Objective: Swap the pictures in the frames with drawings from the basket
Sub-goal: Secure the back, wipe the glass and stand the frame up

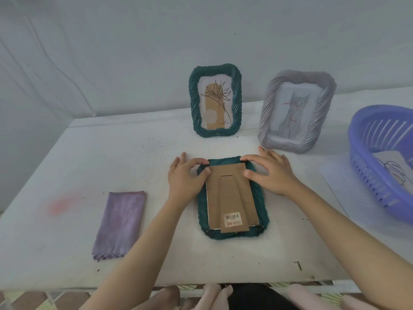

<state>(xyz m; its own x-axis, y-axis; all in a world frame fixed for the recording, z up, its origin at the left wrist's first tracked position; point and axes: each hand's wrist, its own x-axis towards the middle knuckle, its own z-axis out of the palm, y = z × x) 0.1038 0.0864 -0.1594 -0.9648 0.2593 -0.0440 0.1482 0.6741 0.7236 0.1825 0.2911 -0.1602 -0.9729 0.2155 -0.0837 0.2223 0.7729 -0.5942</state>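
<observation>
A folded purple cloth [119,222] lies at the left of the white bench [67,153], well apart from everything else. Next comes the left hand [185,177]: its fingers [202,162] are curled, index and thumb pinching the top left corner of the flat frame [262,204], where the rim meets the backing [214,198]. This frame is dark green and lies face down near the bench's front edge. Its brown card backing faces up, with a folded stand and a barcode label [233,219] near the bottom.

Behind it, by the wall, a green frame [215,100] stands upright and shows a line drawing of a flower.

The right hand [272,173] rests on the flat frame's top right corner. Its fingers are spread and nearly straight, grasping nothing, with the index tip on the corner and the thumb against the backing's right edge.

Further right a grey frame [295,111] leans back, showing a cat picture. At the far right sits a blue basket [366,166] with a drawing [393,166] inside.
</observation>
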